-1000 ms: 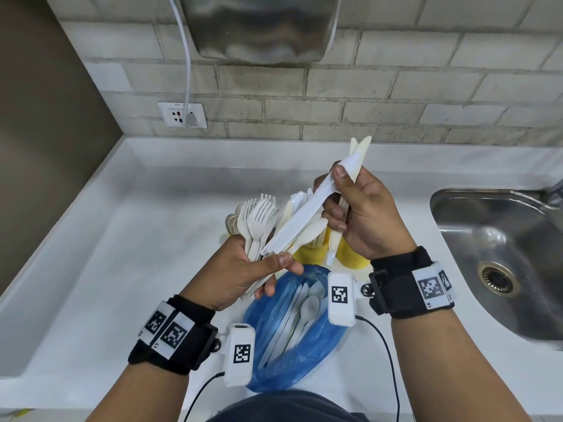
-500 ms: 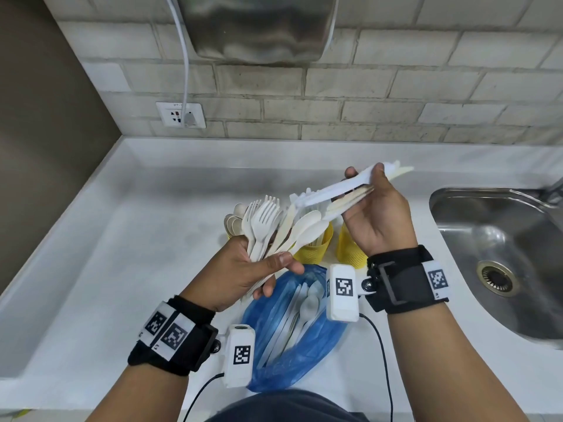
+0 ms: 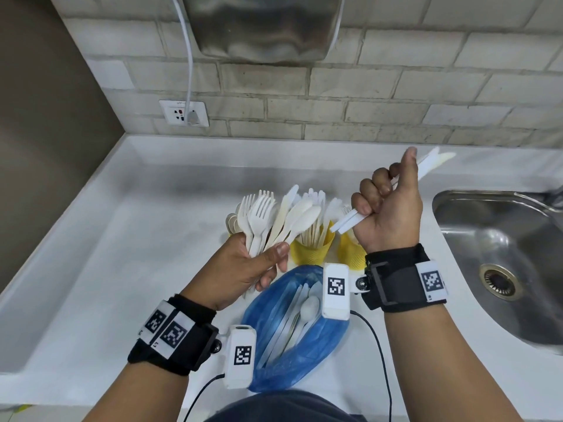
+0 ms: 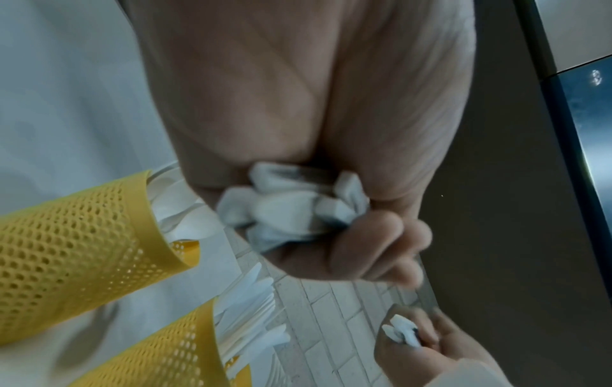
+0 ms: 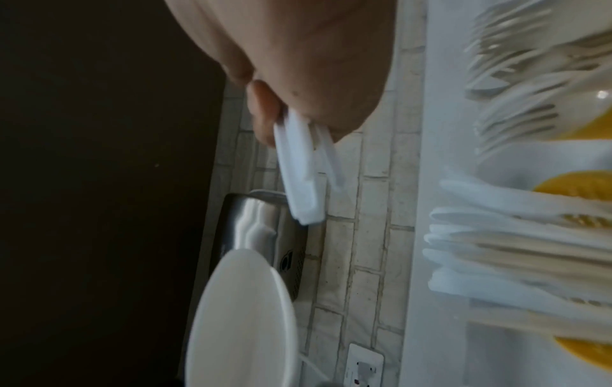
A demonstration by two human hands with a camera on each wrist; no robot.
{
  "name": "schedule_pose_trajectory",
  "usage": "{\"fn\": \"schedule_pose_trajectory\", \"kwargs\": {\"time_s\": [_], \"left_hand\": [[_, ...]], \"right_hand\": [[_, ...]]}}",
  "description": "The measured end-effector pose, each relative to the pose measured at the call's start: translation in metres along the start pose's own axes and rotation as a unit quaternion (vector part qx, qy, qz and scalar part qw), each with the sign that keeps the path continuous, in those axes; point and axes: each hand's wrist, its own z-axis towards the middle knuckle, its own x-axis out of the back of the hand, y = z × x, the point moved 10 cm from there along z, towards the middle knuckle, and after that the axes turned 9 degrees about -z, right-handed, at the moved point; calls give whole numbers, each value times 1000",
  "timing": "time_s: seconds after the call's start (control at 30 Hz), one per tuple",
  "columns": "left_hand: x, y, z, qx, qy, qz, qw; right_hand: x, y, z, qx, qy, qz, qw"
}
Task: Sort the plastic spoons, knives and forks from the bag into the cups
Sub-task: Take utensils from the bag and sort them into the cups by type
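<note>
Between your two hands, the bundle has just been split: a second ago your right hand (image 3: 385, 205) was drawing white knives (image 3: 350, 222) out of the fan in your left hand (image 3: 240, 266), and now it has pulled clear, up and to the right, fingers curled round those few knives, blades pointing away toward the wall. Your left hand still grips the mixed bunch of forks, spoons and one knife (image 3: 274, 220) by the handles. That looks like one kind separated and ready to drop into its cup.

Just beyond your hands stand the yellow mesh cups (image 3: 310, 252), already holding cutlery; the one below your right wrist (image 3: 350, 254) is partly hidden, so I cannot tell what it holds. Under your wrists the blue bag (image 3: 274, 345) lies open on the surface (image 3: 137, 239) with more cutlery inside. Right of your right hand is the steel sink (image 3: 502, 254). Upright handles crowding the cups could snag the knives going in.
</note>
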Motion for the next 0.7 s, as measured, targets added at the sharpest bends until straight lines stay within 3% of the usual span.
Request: {"fn": "schedule_pose_trajectory", "kwargs": {"time_s": [0.23,0.37,0.47,0.7], "left_hand": [[1,-12,7,34,28,-116,992],[-6,-13,8,61,22,-226,972],[-8,-6,7,48,2,-244,969],[-6,-2,-2,60,-2,-126,990]], "right_hand": [[-55,2,-46,75,-147,-125,978],[-71,24,-72,122,-204,-262,936],[-69,41,-79,128,-208,-346,906],[-61,23,-59,86,-161,-243,953]]}}
